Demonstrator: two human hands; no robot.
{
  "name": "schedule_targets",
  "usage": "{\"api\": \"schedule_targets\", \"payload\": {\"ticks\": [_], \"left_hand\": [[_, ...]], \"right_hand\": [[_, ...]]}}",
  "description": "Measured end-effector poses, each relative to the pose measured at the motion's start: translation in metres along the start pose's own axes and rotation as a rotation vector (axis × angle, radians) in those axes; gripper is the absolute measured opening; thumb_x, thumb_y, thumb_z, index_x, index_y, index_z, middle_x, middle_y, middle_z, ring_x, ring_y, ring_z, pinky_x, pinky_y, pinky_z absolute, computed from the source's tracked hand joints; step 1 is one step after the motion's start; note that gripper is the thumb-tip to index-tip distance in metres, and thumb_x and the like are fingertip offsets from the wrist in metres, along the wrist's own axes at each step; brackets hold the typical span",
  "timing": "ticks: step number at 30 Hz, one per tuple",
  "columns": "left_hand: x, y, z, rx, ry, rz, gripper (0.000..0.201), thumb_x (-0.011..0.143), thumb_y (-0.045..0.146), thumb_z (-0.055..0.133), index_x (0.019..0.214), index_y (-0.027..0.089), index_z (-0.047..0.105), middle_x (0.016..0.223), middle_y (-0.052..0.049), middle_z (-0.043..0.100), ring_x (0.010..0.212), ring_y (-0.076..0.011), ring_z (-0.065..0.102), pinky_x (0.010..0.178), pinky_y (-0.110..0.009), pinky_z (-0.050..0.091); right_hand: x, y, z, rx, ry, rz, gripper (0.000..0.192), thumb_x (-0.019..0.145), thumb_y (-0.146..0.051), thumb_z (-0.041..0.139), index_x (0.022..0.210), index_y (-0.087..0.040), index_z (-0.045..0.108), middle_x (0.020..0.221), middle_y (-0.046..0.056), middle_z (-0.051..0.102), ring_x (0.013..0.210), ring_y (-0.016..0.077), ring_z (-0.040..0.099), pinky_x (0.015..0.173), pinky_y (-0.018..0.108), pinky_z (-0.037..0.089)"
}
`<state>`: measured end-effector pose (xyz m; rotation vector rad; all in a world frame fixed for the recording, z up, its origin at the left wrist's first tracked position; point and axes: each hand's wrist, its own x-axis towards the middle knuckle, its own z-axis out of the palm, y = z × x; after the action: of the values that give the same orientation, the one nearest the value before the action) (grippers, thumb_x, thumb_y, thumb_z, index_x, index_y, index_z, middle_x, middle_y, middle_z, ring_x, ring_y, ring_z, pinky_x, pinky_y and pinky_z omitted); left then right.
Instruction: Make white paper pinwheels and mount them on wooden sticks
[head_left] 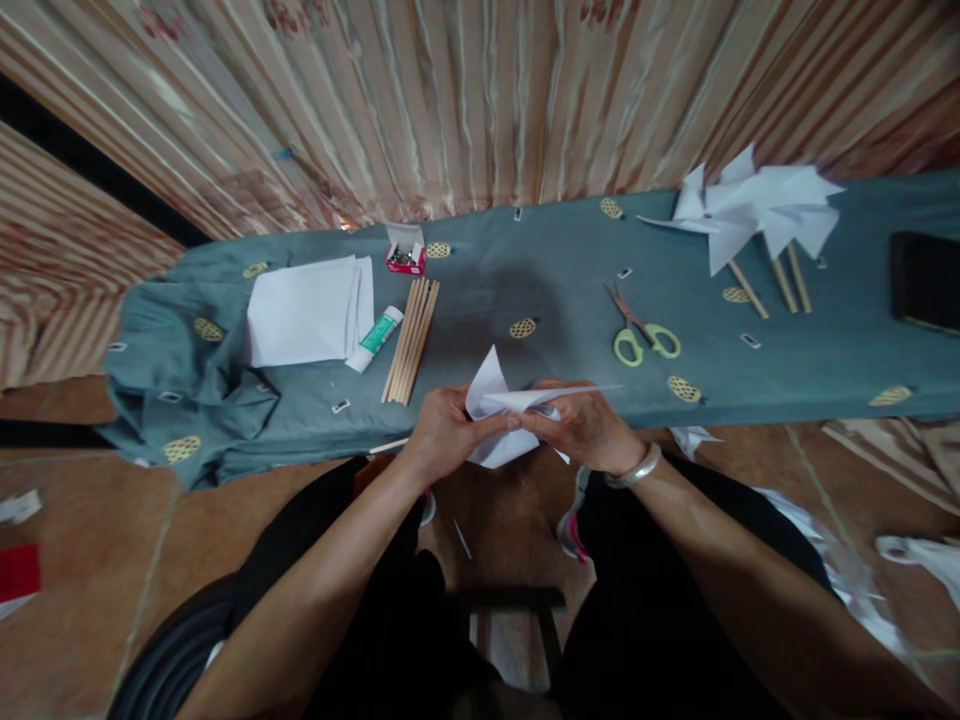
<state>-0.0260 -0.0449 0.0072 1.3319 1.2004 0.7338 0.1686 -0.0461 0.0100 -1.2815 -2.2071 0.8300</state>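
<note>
My left hand (444,432) and my right hand (581,425) both pinch a folded white paper piece (499,410) at the near edge of a low bench covered in grey-blue cloth (540,270). The paper's pointed flaps stick up and to the right between my fingers. A silver bangle (634,468) sits on my right wrist. My knees in black trousers are below the hands.
On the cloth lie a stack of white paper sheets (307,310), a glue tube (375,338), a bundle of wooden sticks (411,338), a red box of pins (406,255), green-handled scissors (643,332), finished paper pinwheels on sticks (757,215) and a black object (926,282). Paper scraps litter the floor.
</note>
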Motion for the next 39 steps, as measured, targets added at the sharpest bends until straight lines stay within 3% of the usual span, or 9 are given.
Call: {"api": "schedule_targets", "payload": {"ticks": [13, 19, 28, 34, 39], "left_hand": [[-0.005, 0.005, 0.003, -0.034, 0.040, -0.031, 0.035, 0.062, 0.042, 0.081, 0.075, 0.011, 0.074, 0.069, -0.003, 0.071, 0.060, -0.0143, 0.062, 0.055, -0.021, 0.047], [-0.005, 0.005, 0.002, -0.025, 0.061, -0.007, 0.033, 0.062, 0.042, 0.081, 0.073, 0.011, 0.074, 0.071, -0.004, 0.072, 0.063, -0.0156, 0.063, 0.057, -0.022, 0.048], [0.006, 0.001, 0.003, -0.073, 0.041, 0.002, 0.033, 0.063, 0.041, 0.081, 0.083, 0.014, 0.077, 0.079, -0.003, 0.075, 0.067, -0.0159, 0.066, 0.063, -0.023, 0.051], [0.012, 0.000, 0.000, -0.060, 0.021, 0.032, 0.035, 0.062, 0.039, 0.081, 0.086, 0.014, 0.077, 0.080, -0.004, 0.076, 0.069, -0.0160, 0.067, 0.065, -0.024, 0.052], [0.012, -0.003, -0.002, 0.021, 0.011, 0.043, 0.035, 0.063, 0.040, 0.080, 0.086, 0.013, 0.077, 0.083, -0.006, 0.076, 0.071, -0.0168, 0.067, 0.063, -0.024, 0.051]], "right_hand": [[-0.001, -0.002, 0.003, 0.063, 0.037, 0.030, 0.047, 0.093, -0.045, 0.050, 0.054, -0.019, 0.060, 0.062, 0.003, 0.059, 0.057, 0.0133, 0.053, 0.057, 0.027, 0.038], [0.000, -0.002, 0.004, 0.067, 0.025, 0.050, 0.037, 0.091, -0.040, 0.053, 0.063, -0.020, 0.067, 0.068, 0.005, 0.065, 0.061, 0.0163, 0.057, 0.059, 0.029, 0.041], [0.007, 0.007, -0.004, 0.115, 0.010, 0.046, 0.033, 0.089, -0.042, 0.048, 0.068, -0.022, 0.062, 0.066, 0.000, 0.062, 0.061, 0.0132, 0.054, 0.056, 0.024, 0.038], [0.012, 0.007, -0.013, 0.180, -0.014, 0.041, 0.020, 0.084, -0.037, 0.056, 0.077, -0.021, 0.067, 0.075, 0.001, 0.067, 0.070, 0.0153, 0.059, 0.061, 0.025, 0.044], [0.014, 0.009, -0.010, 0.240, -0.005, 0.084, 0.024, 0.082, -0.039, 0.061, 0.083, -0.017, 0.071, 0.078, 0.003, 0.070, 0.070, 0.0154, 0.060, 0.063, 0.026, 0.045]]}}
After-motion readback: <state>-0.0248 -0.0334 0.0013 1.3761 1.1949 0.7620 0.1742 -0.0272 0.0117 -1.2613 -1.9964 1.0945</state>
